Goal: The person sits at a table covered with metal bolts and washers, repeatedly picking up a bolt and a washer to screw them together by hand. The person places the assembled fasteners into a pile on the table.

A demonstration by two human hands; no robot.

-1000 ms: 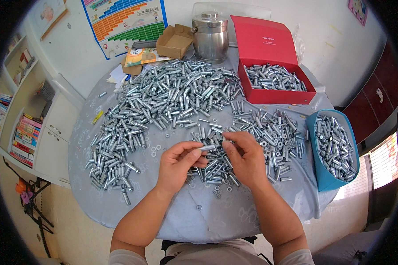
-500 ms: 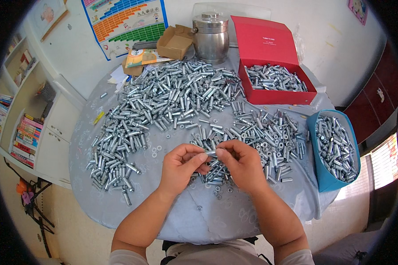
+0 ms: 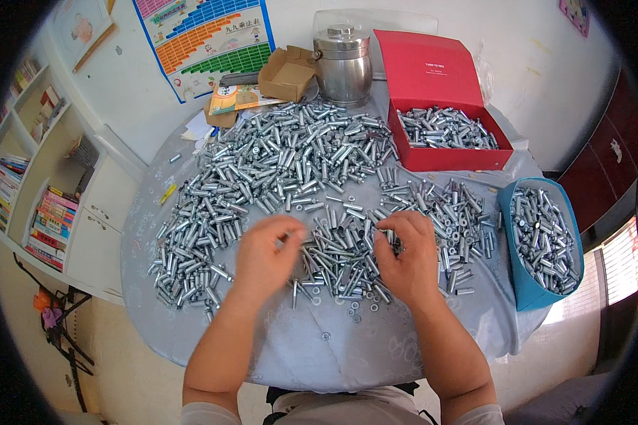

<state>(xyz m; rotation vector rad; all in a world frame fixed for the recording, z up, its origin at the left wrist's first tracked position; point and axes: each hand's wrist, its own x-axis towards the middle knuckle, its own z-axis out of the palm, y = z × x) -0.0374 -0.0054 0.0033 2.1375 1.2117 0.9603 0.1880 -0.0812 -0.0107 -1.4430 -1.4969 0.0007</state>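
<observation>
My left hand (image 3: 268, 255) is in the air left of the middle pile, fingers curled and smeared by motion, so whether it holds anything cannot be made out. Over the right part of that pile is my right hand (image 3: 410, 258), its thumb and forefinger apart with nothing visible between them. Beneath and between the hands lies a pile of silvery metal sleeves and bolts (image 3: 344, 258). Loose washers (image 3: 354, 312) are scattered at its near edge. Behind and to the left spreads a large heap of similar expansion bolts (image 3: 290, 156).
A red box (image 3: 450, 157) with its lid up holds more metal bolts at the back right. At the right edge stands a blue fabric bin (image 3: 540, 299) full of them. A steel pot (image 3: 344, 71) and a small cardboard box (image 3: 288, 74) are at the back of the cloth-covered table (image 3: 290, 354).
My hands were together, fingers on a small metal cylinder; now they are apart. The left has moved left, the right slightly right. The cylinder is no longer visible between them.
</observation>
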